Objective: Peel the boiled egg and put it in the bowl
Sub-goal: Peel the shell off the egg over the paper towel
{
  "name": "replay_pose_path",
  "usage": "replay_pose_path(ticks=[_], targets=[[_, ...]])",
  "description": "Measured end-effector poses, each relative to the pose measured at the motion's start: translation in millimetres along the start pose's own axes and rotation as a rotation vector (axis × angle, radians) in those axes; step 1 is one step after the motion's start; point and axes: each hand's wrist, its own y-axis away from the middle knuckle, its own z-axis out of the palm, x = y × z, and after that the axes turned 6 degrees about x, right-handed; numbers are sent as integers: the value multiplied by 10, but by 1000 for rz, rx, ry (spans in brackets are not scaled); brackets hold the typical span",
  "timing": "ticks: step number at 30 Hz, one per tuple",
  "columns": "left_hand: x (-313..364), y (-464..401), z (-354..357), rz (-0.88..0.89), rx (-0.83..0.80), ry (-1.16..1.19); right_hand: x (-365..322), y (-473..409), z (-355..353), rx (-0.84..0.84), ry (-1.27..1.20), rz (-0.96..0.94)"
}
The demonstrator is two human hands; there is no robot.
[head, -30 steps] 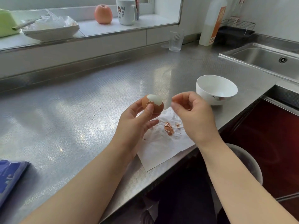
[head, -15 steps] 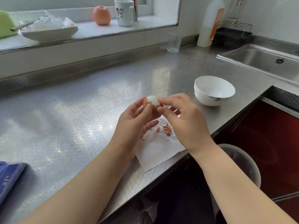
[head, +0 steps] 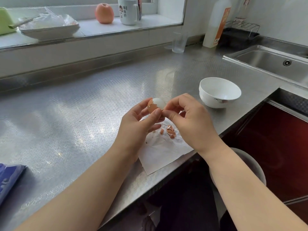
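Peeling step under way, roughly a third done by the look of it: the egg (head: 155, 105) is showing bare white across its top, brown shell covering the lower part. The left hand (head: 138, 125) is cradling it above the counter (head: 75, 114), thumb and curled fingers wrapping the shelled lower half. The right hand (head: 188, 120) is pinching at the torn shell edge on the egg's right side, thumb and forefinger closing on a flap; whether a piece is actually lifting cannot be told. Shell fragments (head: 170, 130) are lying on the paper sheet (head: 163, 152) directly beneath the hands. The bowl (head: 220, 92) is standing to the right, near but apart, holding nothing visible. Next move is likely calling for a peel downward along the tear, with the left hand turning the egg to bring fresh shell round; a light pinch, so the white is not gouged
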Motion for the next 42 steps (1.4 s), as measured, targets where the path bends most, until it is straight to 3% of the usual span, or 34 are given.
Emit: replay_pose_path(ticks=[4, 9, 11, 14, 17, 20, 24, 32, 38, 42], targets=[[1, -6, 12, -35, -30, 31, 20, 19, 43, -2, -54, 36], [10, 1, -4, -82, -33, 105, 54, 38, 41, 93, -308, 197], [17, -2, -7, -88, -12, 135, 106, 61, -2, 106, -302, 229], [20, -21, -4, -89, 9, 164, 160, 145, -11, -13, -160, 254], [9, -30, 4, -85, 13, 158, 158, 191, 7, -95, 83, 175], [-2, -34, 1, -75, 8, 150, 102, 155, 3, -74, 181, 78], [-3, -38, -2, -72, -8, 139, 3, 104, 21, 79, 111, -50], [-33, -44, -27, -75, -78, 65, -34, 64, 93, 136, 50, -105], [-40, -58, -27, -60, -56, 44, -30, 10, 49, 73, 78, -117], [-49, -58, -35, -42, -54, 14, -19, -10, 38, -30, 46, -29]])
